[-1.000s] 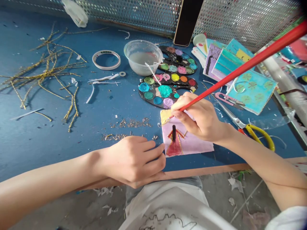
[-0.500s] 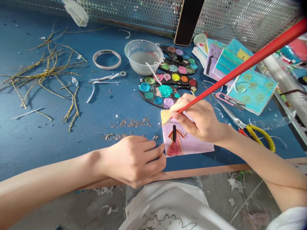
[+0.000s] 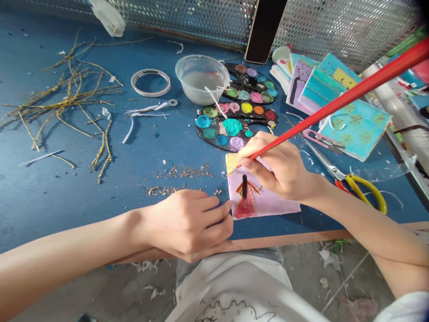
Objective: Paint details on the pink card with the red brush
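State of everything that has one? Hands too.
Right hand: closed around brush
Brush: held slanting, tip end at card's yellow corner
Card: flat, partly painted over, partly covered by right hand
Left hand: fingers curled, at card's left edge
Bowl: upright, cloudy liquid inside
Front palette: paint in wells
Tape roll: lying flat
Gold cords: loose, tangled
Scissors: lying down

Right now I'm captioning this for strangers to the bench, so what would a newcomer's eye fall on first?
Probably the long red paintbrush, slanting from the upper right down into the right hand above a lilac card. Next might come the nearer black paint palette, its bright wells just beyond the card. At the left, a tangle of gold cords sprawls across the blue tabletop.
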The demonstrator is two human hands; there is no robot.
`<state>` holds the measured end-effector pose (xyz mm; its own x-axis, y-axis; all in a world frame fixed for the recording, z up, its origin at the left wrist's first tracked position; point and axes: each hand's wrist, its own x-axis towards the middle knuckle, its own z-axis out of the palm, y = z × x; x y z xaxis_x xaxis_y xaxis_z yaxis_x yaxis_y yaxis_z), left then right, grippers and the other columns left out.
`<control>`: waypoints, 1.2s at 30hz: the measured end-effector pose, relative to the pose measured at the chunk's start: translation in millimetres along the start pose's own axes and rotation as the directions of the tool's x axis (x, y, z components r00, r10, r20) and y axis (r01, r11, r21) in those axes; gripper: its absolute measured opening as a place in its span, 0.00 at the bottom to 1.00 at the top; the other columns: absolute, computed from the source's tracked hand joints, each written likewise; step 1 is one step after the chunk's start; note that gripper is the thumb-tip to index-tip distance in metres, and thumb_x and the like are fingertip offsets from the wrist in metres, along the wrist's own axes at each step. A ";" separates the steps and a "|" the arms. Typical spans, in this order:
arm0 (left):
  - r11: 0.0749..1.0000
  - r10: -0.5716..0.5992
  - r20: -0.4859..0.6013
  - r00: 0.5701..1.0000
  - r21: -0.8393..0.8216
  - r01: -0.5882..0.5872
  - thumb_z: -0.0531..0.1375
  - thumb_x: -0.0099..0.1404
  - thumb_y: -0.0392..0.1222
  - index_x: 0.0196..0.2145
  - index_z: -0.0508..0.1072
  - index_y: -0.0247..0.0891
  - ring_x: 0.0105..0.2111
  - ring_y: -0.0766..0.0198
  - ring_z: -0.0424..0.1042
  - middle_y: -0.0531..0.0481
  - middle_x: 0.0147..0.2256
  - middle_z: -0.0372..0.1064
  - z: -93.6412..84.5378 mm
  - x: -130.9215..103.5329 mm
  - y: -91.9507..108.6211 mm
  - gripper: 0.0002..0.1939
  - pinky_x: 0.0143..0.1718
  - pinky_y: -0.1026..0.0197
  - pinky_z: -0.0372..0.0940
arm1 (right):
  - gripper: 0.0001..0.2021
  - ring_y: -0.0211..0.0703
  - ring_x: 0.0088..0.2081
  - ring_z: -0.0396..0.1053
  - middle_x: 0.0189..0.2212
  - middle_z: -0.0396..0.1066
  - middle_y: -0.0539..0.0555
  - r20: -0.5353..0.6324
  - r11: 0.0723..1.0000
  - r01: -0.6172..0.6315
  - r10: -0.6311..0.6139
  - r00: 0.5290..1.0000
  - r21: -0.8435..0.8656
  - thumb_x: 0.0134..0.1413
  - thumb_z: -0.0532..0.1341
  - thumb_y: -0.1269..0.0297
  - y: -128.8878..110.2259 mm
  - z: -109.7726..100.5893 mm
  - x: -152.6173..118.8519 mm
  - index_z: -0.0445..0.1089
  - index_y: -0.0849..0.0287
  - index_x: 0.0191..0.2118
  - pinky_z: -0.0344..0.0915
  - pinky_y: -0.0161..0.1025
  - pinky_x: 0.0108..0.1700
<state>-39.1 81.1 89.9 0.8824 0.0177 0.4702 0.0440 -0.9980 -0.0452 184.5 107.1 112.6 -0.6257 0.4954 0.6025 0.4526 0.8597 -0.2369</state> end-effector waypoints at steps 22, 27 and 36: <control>1.000 -0.006 0.004 1.000 0.010 0.006 0.57 0.65 0.49 0.33 0.74 0.36 0.25 0.67 0.72 0.47 0.38 0.79 -1.1 -1.1 0.5 0.13 0.19 0.64 0.63 | 0.10 0.39 0.31 0.66 0.30 0.73 0.51 0.004 0.998 -0.042 0.043 0.999 -0.045 0.67 0.49 0.66 4.4 -5.7 -0.3 0.66 0.56 0.37 0.65 0.41 0.35; 1.000 -0.004 -0.001 1.000 0.012 0.004 0.57 0.65 0.49 0.32 0.74 0.36 0.24 0.67 0.71 0.47 0.37 0.79 -1.0 -0.4 0.2 0.14 0.19 0.63 0.63 | 0.10 0.40 0.31 0.66 0.30 0.72 0.52 -0.012 0.997 -0.034 0.033 0.999 -0.072 0.67 0.50 0.67 5.4 -6.1 -0.8 0.66 0.56 0.35 0.65 0.41 0.34; 1.000 -0.018 -0.010 1.000 -0.013 0.018 0.58 0.64 0.49 0.33 0.74 0.35 0.24 0.66 0.70 0.46 0.38 0.78 0.8 -4.3 2.6 0.14 0.19 0.61 0.61 | 0.06 0.40 0.33 0.66 0.31 0.71 0.52 -0.013 1.000 -0.021 0.021 1.000 -0.021 0.64 0.52 0.71 8.3 -6.0 -1.1 0.63 0.58 0.37 0.65 0.40 0.38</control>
<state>-42.4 78.5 87.0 0.8768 0.0349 0.4797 0.0537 -0.9982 -0.0255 192.7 113.0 114.6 -0.6079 0.5117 0.6071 0.4792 0.8461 -0.2333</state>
